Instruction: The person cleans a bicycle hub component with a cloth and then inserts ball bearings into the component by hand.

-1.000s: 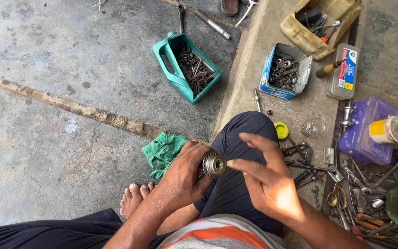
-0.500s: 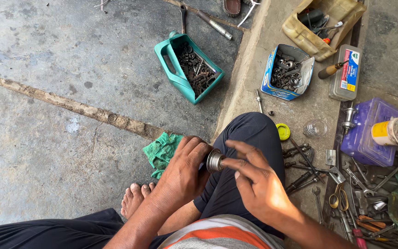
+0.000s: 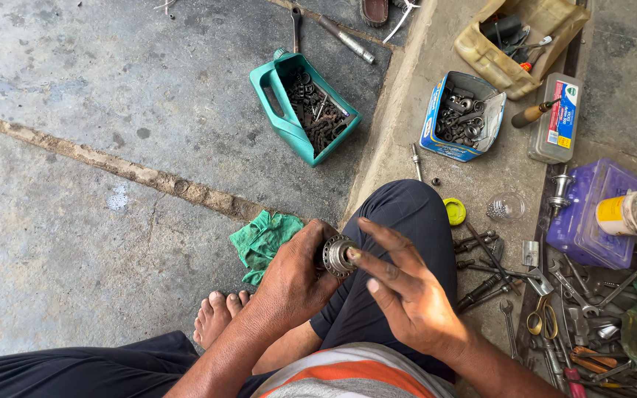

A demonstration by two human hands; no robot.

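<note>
Metal hub (image 3: 339, 255) gripped in left hand (image 3: 296, 276), right hand (image 3: 399, 291) fingers spread, teal tub (image 3: 274, 92) seemingly of bolts

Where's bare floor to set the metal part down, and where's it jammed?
Free: the concrete left of the green rag, below the floor crack, and the slab above it, left of the teal tub. Crowded: the tool heap right of the knee. Left hand grips the metal part; right hand touches it.

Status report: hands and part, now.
Left hand grips the round metal part. Right hand open, fingertips at its face. Green rag beside, nothing in the way.
</note>
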